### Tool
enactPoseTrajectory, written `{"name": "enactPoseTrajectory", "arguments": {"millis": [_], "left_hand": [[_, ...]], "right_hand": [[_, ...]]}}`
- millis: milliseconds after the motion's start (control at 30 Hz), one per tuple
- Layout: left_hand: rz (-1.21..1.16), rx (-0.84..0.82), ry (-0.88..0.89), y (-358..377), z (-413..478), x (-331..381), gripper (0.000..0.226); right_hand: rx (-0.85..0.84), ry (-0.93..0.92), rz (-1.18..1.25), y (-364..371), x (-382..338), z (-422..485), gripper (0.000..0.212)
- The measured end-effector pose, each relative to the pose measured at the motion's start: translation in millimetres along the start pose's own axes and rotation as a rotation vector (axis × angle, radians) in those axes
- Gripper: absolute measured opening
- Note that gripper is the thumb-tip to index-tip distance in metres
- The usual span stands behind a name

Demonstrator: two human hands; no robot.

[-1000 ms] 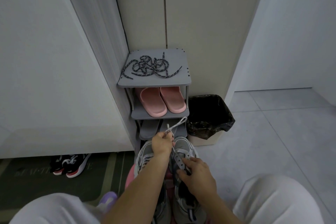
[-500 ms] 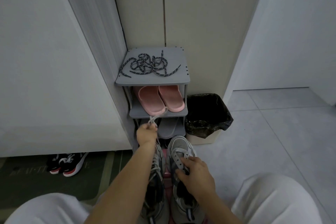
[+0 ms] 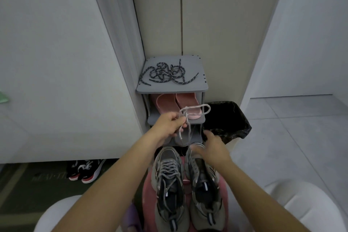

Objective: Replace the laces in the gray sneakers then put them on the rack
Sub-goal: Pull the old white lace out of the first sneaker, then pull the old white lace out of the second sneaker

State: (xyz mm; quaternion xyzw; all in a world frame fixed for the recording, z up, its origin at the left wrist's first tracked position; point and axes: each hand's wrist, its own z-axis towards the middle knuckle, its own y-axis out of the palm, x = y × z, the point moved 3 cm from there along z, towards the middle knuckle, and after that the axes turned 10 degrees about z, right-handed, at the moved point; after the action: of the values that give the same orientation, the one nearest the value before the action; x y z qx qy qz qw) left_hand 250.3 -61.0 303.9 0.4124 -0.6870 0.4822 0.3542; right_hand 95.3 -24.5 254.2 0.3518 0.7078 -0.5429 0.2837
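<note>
– Gray sneakers (image 3: 169,181), two, side by side on a pink seat (image 3: 147,203). Any brand?
– None readable. Right hand (image 3: 211,149) lies open-fingered on the right sneaker's toe; left hand (image 3: 170,125) grips one pale gray lace (image 3: 190,108).
– Beyond?
– Dark mat (image 3: 28,190): lettering too blurred. Gray rack (image 3: 171,88) holds two pink slippers (image 3: 177,103); dark speckled laces (image 3: 165,73) tangle on top, count unclear
</note>
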Motion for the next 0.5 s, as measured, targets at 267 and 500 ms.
{"name": "enactPoseTrajectory", "arguments": {"millis": [267,500], "left_hand": [[-0.116,0.125,0.161,-60.4,-41.7,55.2,0.016],[-0.192,0.384,0.124,-114.4,-53.2,53.5,0.017]], "right_hand": [[-0.057,-0.081,0.018,-8.9,-42.3,19.0,0.041],[0.061,0.072,0.215,-65.6,-9.7,6.1,0.016]]}}
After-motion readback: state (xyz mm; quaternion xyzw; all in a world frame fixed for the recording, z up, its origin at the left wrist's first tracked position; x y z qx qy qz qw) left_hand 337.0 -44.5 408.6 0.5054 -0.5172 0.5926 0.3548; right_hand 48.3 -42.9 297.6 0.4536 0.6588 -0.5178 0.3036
